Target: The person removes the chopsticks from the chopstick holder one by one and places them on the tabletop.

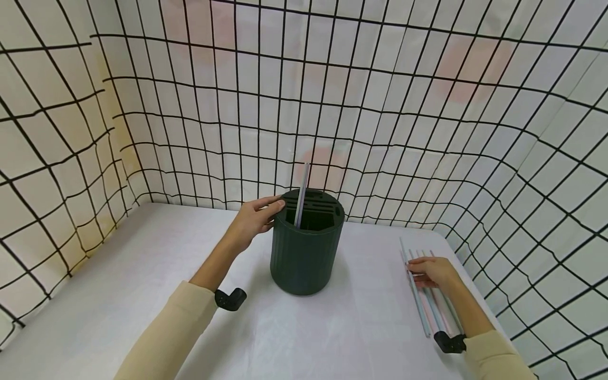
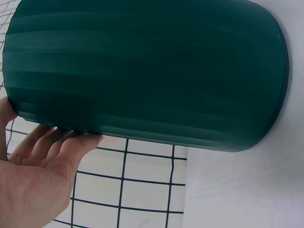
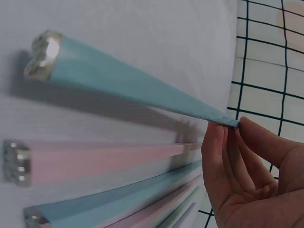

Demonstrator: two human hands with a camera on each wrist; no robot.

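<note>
A dark green ribbed utensil holder (image 1: 304, 261) stands upright on the white surface, its top divided by slots and an opening. A pale purple chopstick or pair (image 1: 302, 195) sticks up out of that opening. My left hand (image 1: 256, 219) holds the holder's left side near the rim; in the left wrist view its fingers (image 2: 80, 145) lie against the ribbed wall. Over on the right, my right hand (image 1: 434, 272) pinches a light blue chopstick (image 3: 128, 76) with a silver end cap, slightly raised. Beneath it lie pink chopsticks (image 3: 95, 159) and other pastel ones, partly hidden by the hand.
A black wire grid (image 1: 332, 105) encloses the back and both sides, with white cloth behind it. White covering (image 1: 361, 327) spreads over the tabletop. Black wrist mounts (image 1: 230, 300) sit on both forearms.
</note>
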